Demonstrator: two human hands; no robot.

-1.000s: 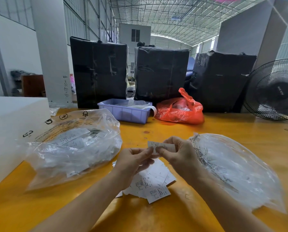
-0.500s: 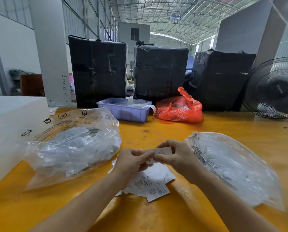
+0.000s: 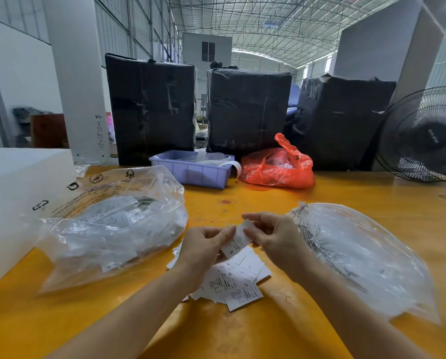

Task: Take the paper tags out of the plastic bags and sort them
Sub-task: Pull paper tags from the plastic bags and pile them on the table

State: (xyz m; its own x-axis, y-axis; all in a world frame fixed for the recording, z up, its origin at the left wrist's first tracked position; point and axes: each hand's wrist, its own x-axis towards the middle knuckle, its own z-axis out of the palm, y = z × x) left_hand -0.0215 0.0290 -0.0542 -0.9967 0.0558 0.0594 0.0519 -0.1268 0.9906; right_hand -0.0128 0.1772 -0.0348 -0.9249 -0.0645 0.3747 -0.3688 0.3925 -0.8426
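A white paper tag (image 3: 238,239) with black print is pinched between my left hand (image 3: 203,244) and my right hand (image 3: 271,235) above the yellow table (image 3: 242,332). It tilts down to the left. Under my hands lies a loose pile of paper tags (image 3: 236,283). A clear plastic bag with tags (image 3: 113,224) lies to the left. Another clear plastic bag (image 3: 359,255), mostly flat, lies to the right beside my right wrist.
A white box (image 3: 17,193) stands at the left table edge. At the back are a purple tray (image 3: 191,169), an orange plastic bag (image 3: 276,167), three black wrapped bales (image 3: 247,110) and a black fan (image 3: 424,136) at the right.
The tag went from level at finger height to tilted, its left end lower toward the pile. Both hands stayed together over the pile, shifting slightly lower.
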